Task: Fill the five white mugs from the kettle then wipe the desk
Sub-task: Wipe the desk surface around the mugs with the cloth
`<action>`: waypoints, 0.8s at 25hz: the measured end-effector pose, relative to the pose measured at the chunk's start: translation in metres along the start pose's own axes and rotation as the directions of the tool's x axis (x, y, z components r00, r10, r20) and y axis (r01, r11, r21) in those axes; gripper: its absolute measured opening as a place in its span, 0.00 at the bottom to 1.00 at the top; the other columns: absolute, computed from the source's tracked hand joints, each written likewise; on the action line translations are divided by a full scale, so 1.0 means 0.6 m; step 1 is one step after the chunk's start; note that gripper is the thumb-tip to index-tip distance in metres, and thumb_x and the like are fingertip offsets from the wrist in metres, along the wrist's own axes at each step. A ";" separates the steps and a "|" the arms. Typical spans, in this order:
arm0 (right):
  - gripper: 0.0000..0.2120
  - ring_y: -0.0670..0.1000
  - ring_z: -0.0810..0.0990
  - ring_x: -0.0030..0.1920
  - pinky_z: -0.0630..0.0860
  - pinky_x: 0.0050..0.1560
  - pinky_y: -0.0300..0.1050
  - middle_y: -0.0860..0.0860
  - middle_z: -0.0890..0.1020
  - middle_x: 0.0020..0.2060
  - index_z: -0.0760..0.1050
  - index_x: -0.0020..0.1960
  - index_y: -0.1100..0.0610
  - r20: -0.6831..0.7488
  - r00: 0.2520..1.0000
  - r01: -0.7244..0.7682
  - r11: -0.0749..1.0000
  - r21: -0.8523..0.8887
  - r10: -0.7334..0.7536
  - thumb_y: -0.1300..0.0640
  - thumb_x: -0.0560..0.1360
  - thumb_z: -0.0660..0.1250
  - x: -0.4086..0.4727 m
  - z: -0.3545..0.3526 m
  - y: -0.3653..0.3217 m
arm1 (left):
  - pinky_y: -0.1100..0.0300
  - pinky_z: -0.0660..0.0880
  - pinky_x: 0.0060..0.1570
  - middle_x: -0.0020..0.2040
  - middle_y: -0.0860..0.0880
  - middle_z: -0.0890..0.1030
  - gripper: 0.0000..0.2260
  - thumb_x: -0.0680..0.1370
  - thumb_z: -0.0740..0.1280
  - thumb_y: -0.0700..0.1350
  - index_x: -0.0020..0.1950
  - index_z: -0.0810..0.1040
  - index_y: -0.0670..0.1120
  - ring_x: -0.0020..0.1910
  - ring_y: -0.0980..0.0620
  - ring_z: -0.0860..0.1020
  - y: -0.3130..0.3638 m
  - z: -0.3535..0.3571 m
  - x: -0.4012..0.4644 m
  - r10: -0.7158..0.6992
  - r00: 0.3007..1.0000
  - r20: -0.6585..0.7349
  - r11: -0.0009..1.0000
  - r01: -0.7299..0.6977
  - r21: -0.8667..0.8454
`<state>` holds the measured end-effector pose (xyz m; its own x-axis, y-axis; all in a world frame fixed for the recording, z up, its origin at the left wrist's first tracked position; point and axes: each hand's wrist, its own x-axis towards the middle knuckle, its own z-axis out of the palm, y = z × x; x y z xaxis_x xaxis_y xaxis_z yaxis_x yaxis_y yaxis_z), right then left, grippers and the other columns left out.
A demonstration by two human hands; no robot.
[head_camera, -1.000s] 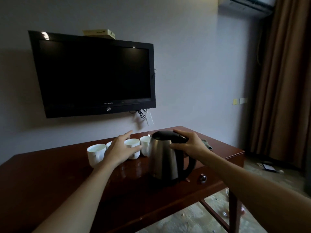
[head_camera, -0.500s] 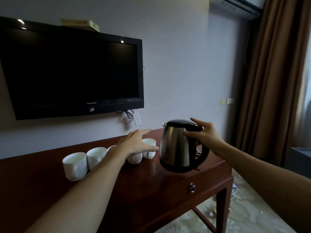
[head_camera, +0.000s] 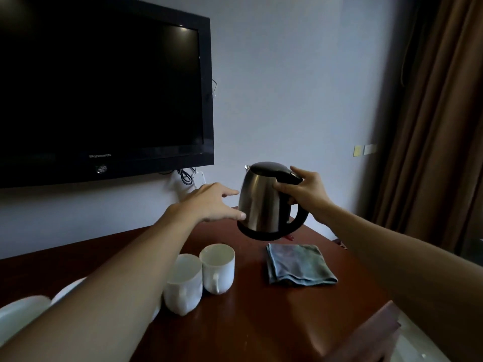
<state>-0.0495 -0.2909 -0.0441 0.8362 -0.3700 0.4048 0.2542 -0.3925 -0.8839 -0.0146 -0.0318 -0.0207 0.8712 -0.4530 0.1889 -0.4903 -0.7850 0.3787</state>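
Head view, largest to smallest. Black flat-screen television [head_camera: 102, 87] on the pale wall, screen dark, cables hanging below its lower right corner. Brown curtain [head_camera: 431, 113] down the right side. Dark red-brown wooden desk [head_camera: 261, 309] fills the lower frame.

Stainless-steel electric kettle with black lid, handle and base [head_camera: 264, 202] is in the air above the desk's far end, tilted a little, spout toward the wall. Right hand [head_camera: 304, 190] grips the top of its black handle, fingers curled round it, thumb along the lid edge. Left hand [head_camera: 209, 202] is stretched out flat, fingers straight and loosely spread, fingertips at the kettle's steel side; actual contact hard to tell.

Folded grey-blue cloth [head_camera: 298, 265] lies on the desk below the kettle, just right of the mugs.

Two white ceramic mugs [head_camera: 218, 267] stand touching side by side, upright; inside, only white walls show. Further white mugs at lower left are blurred and partly hidden behind the left forearm.
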 end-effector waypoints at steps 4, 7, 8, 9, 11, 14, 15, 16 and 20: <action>0.36 0.64 0.87 0.43 0.84 0.48 0.63 0.57 0.87 0.48 0.74 0.73 0.57 0.020 1.000 0.005 1.000 -0.010 -0.005 0.55 0.69 0.82 0.080 0.045 0.081 | 0.53 0.67 0.57 0.73 0.53 0.75 0.35 0.68 0.74 0.68 0.74 0.70 0.67 0.72 0.46 0.73 -0.049 0.071 0.073 -0.065 0.997 0.042 0.997 0.064 0.038; 0.42 0.61 0.88 0.44 0.85 0.48 0.58 0.54 0.86 0.52 0.68 0.78 0.57 0.019 0.999 -0.027 0.999 -0.029 0.028 0.54 0.69 0.82 0.116 0.071 0.142 | 0.53 0.68 0.57 0.72 0.52 0.76 0.32 0.68 0.74 0.68 0.72 0.71 0.69 0.71 0.46 0.74 -0.062 0.106 0.117 -0.082 0.994 0.073 0.994 0.076 0.081; 0.43 0.60 0.88 0.44 0.86 0.48 0.56 0.53 0.86 0.54 0.67 0.79 0.56 0.022 0.999 -0.030 0.999 -0.034 0.031 0.53 0.69 0.82 0.128 0.078 0.159 | 0.53 0.68 0.58 0.72 0.52 0.76 0.32 0.68 0.73 0.68 0.72 0.71 0.69 0.71 0.45 0.74 -0.063 0.114 0.131 -0.080 0.993 0.085 0.992 0.071 0.101; 0.43 0.59 0.88 0.44 0.86 0.47 0.55 0.53 0.86 0.54 0.67 0.79 0.56 0.028 0.999 -0.036 0.999 -0.039 0.037 0.53 0.68 0.82 0.139 0.084 0.173 | 0.52 0.69 0.59 0.72 0.52 0.76 0.32 0.69 0.73 0.68 0.72 0.71 0.69 0.71 0.45 0.74 -0.063 0.121 0.142 -0.077 0.993 0.094 0.991 0.066 0.119; 0.41 0.59 0.88 0.43 0.86 0.46 0.55 0.54 0.87 0.52 0.71 0.76 0.57 0.041 0.999 -0.030 0.997 -0.073 0.033 0.51 0.67 0.82 0.157 0.091 0.186 | 0.53 0.70 0.59 0.71 0.51 0.76 0.31 0.68 0.74 0.65 0.72 0.73 0.68 0.69 0.45 0.75 -0.061 0.135 0.159 -0.071 0.993 0.099 0.990 0.059 0.125; 0.30 0.55 0.86 0.39 0.83 0.45 0.56 0.60 0.87 0.48 0.81 0.63 0.61 0.082 0.995 -0.036 0.991 -0.127 0.047 0.50 0.66 0.83 0.174 0.091 0.182 | 0.55 0.70 0.52 0.64 0.52 0.81 0.29 0.67 0.74 0.62 0.68 0.76 0.67 0.62 0.45 0.78 -0.045 0.157 0.168 -0.060 0.989 0.133 0.991 0.043 0.124; 0.32 0.53 0.85 0.40 0.82 0.48 0.57 0.62 0.86 0.49 0.79 0.65 0.63 0.110 0.991 -0.061 0.988 -0.143 0.078 0.51 0.66 0.83 0.173 0.085 0.179 | 0.55 0.69 0.50 0.62 0.52 0.81 0.28 0.68 0.74 0.62 0.68 0.77 0.66 0.61 0.45 0.78 -0.033 0.164 0.165 -0.048 0.988 0.149 0.990 0.027 0.139; 0.41 0.53 0.85 0.45 0.82 0.53 0.56 0.63 0.85 0.53 0.73 0.71 0.64 0.140 0.982 -0.107 0.981 -0.162 0.130 0.49 0.65 0.84 0.169 0.077 0.174 | 0.56 0.68 0.49 0.61 0.51 0.81 0.27 0.69 0.73 0.61 0.69 0.77 0.65 0.62 0.44 0.78 -0.021 0.170 0.163 -0.038 0.987 0.159 0.988 0.013 0.155; 0.59 0.59 0.74 0.72 0.70 0.70 0.51 0.61 0.72 0.74 0.50 0.84 0.55 0.125 0.961 -0.204 0.937 -0.284 0.247 0.38 0.64 0.78 0.098 0.036 0.164 | 0.54 0.73 0.50 0.63 0.46 0.78 0.25 0.72 0.70 0.58 0.69 0.78 0.58 0.61 0.40 0.79 0.035 0.197 0.146 -0.004 0.990 0.143 0.998 -0.005 0.068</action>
<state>0.0353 -0.3329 -0.1121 0.9273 -0.3468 0.1411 -0.0702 -0.5312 -0.8443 0.0487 -0.1379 -0.1035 0.8610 -0.5055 0.0558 -0.4955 -0.8093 0.3155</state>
